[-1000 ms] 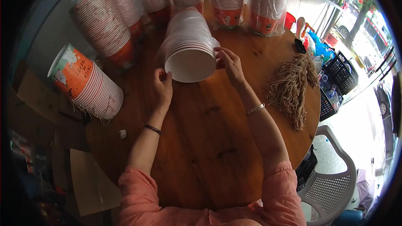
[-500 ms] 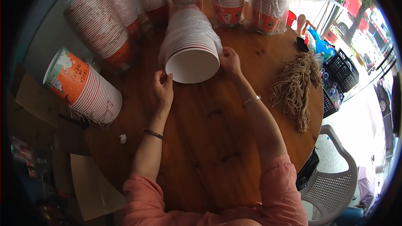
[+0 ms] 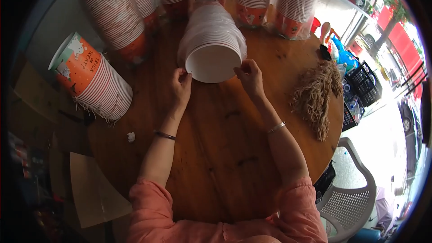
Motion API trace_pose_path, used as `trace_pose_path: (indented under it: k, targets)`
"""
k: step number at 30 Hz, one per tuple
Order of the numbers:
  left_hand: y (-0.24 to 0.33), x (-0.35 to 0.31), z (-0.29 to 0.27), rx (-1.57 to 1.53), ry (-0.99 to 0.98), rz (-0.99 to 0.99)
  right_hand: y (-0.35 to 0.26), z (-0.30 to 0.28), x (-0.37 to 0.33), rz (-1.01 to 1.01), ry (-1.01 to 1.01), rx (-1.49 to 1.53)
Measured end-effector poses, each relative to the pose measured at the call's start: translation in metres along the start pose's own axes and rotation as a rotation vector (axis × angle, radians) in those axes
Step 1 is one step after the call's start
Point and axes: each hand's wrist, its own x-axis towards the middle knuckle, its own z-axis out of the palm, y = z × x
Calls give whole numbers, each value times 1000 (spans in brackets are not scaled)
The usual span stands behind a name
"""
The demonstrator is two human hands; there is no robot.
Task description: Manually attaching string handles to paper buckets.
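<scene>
Grip left, grip right, bucket stack between

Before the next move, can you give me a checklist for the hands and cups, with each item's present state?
1. Left hand at the front cup's rim: ok.
2. Right hand at the rim's opposite side: ok.
3. Cup mouth facing the person: ok.
4. Stack free of clear plastic: not ok, wrapped behind the front rims.
5. Firm grip on both sides: cannot tell.
6. Orange-printed cup stack apart from the left hand: ok.
</scene>
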Motion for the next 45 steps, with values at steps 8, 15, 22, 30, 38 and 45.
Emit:
trace_pose_path:
  k: [8,15,22,30,38,45]
  targets:
    - [19,-4,-10,-52,-86,-73,-19,5,-8,63,-95,77]
    - [46,-17,-5,-134,-136,-89,-30,-9,-19,34,-112,73]
    - [75,-47,-64,-3,-13,-77,-95,-32,-47,-19,-583,184]
    - [187,-64,-134,-159,-284,-523,-75,-165,-133,-49,-164,-324]
    - [224,-94,-152,-111,-387,-622,-30,-243,-111,-191,-110,-840]
    - [232,-121,-149,-133,-432,-607,-41,-215,-105,-337,-203,-1017]
